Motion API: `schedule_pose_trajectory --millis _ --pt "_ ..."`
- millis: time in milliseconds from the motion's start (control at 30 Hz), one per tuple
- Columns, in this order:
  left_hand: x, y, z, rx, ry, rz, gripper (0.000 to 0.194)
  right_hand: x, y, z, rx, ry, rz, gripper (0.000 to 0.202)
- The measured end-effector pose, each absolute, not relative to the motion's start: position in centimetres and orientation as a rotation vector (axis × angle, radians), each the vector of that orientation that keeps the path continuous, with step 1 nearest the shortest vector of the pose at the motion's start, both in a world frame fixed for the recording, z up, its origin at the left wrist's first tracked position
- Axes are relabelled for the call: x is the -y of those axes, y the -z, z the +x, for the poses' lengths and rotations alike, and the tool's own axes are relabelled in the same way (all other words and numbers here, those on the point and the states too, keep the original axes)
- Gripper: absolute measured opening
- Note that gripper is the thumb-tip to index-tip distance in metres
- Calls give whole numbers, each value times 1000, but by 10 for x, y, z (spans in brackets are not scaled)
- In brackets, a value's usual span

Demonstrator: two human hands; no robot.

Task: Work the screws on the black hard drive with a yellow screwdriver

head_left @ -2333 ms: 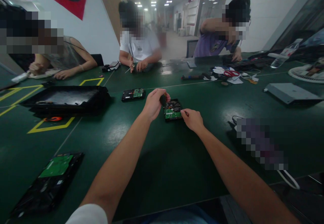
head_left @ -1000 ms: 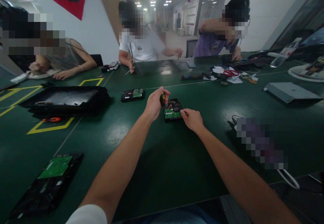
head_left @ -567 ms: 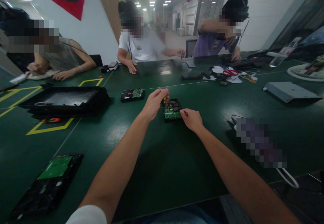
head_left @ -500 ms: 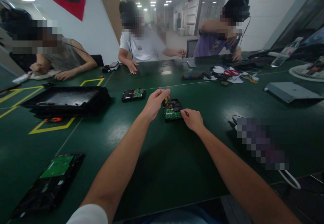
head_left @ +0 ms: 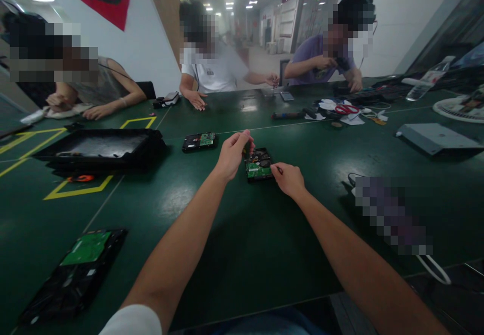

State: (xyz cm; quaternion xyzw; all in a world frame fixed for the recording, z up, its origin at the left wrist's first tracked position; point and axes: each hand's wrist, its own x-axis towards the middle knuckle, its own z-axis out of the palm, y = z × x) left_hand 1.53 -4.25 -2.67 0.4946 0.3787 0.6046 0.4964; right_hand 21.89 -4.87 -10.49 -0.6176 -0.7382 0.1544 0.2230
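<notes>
A hard drive [head_left: 259,162], green circuit board facing up, lies on the green table in front of me. My left hand [head_left: 232,156] is over its far left corner, thumb and fingers pinched together on a slim tool with a bit of yellow on it. Most of that tool is hidden by the fingers, so its kind is unclear. At the drive's right edge, my right hand [head_left: 288,177] has its fingers closed and steadies the drive there. A second hard drive [head_left: 199,142] rests farther back to the left. Another, larger-looking hard drive [head_left: 75,274] is near the front left.
A black tray [head_left: 102,146] stands at left, with an orange-and-black object [head_left: 81,178] before it. On the right are a grey metal case [head_left: 440,138] and a blurred-out item with a white loop [head_left: 433,268]. Across the table sit three people, with a plastic bottle [head_left: 429,80] at the far right.
My left hand's fingers have shifted and turned slightly around the yellow-marked tool. My right hand stays at the drive's edge. The person at far right has lowered an arm.
</notes>
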Motion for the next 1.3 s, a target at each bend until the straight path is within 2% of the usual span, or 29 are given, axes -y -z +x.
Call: schedule_pose_trajectory --millis 267,500,833,1067,1300 --pt "41 28 13 -884 -1446 1159 36 47 108 219 2048 -363 -1699 38" --pt "41 23 6 -1031 -1474 1402 37 47 108 219 2049 -382 -1712 39" --pt "39 24 9 -886 -1541 1216 17 48 107 219 2018 -415 -1697 38" --pt "37 29 15 -791 -1586 1132 23 47 109 220 2024 -376 -1692 38" --pt "34 35 10 -856 -1526 1361 28 45 112 220 2044 -349 -1679 36"
